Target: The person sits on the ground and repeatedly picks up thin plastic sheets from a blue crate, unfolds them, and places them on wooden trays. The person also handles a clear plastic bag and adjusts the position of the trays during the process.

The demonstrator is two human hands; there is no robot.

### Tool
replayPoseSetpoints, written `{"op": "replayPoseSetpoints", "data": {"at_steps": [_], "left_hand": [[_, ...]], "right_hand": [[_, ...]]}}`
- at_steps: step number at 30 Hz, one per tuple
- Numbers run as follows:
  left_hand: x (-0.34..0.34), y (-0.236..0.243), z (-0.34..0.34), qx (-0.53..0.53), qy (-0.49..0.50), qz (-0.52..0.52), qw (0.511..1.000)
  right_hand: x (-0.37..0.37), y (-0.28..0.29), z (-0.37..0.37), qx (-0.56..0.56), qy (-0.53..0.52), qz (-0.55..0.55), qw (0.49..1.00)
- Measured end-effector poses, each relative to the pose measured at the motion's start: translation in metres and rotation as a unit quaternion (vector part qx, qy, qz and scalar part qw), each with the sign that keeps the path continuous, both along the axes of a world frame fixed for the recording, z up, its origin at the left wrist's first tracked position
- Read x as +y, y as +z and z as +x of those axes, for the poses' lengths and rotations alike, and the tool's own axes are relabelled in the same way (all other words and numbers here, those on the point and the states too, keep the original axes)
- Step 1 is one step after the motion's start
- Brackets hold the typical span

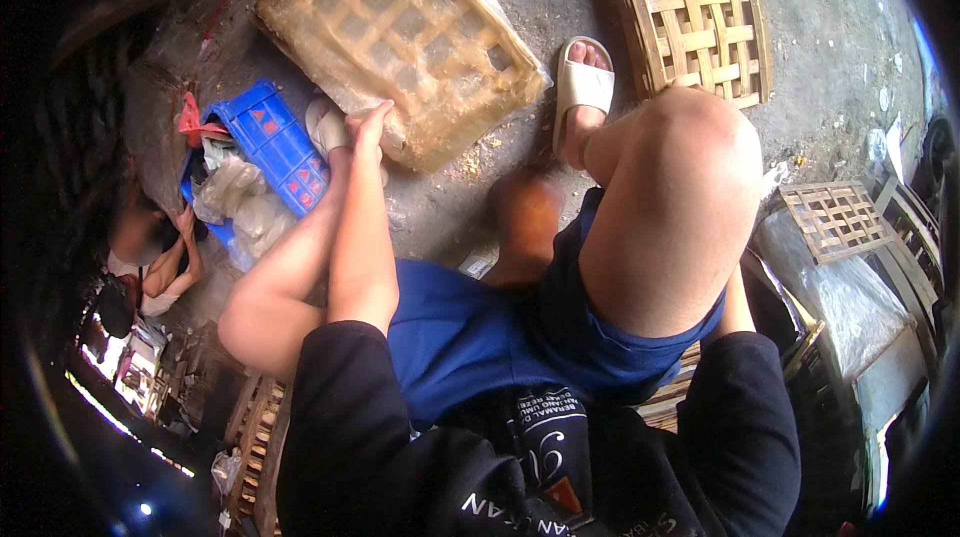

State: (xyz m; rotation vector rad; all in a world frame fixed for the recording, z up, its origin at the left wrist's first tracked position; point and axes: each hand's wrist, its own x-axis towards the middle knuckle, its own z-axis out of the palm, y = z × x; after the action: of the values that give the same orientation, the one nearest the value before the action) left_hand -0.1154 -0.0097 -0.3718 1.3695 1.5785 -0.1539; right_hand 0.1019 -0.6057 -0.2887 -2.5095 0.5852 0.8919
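A large woven bamboo basket (400,37) covered in clear plastic lies on the floor ahead of my feet. My left hand (370,125) is at its near left edge, with the fingers closed on the edge by the plastic. My right forearm passes down beside my right thigh, and the leg hides the right hand. Between my legs is a blurred, rounded orange-brown thing (528,217) whose kind I cannot make out.
A blue plastic crate (270,142) with crumpled plastic bags (240,199) stands at left. Another woven bamboo basket (700,17) lies at far right. A smaller bamboo lattice (838,220) rests on plastic sheeting (850,302) at right. Another person (165,257) sits at far left.
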Motion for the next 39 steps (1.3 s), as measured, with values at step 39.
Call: {"op": "replayPoseSetpoints", "data": {"at_steps": [39], "left_hand": [[-0.040,0.022,-0.017,-0.032,0.145,0.005,0.989]], "right_hand": [[0.157,0.337,0.208,-0.203,-0.031,0.557,0.804]]}}
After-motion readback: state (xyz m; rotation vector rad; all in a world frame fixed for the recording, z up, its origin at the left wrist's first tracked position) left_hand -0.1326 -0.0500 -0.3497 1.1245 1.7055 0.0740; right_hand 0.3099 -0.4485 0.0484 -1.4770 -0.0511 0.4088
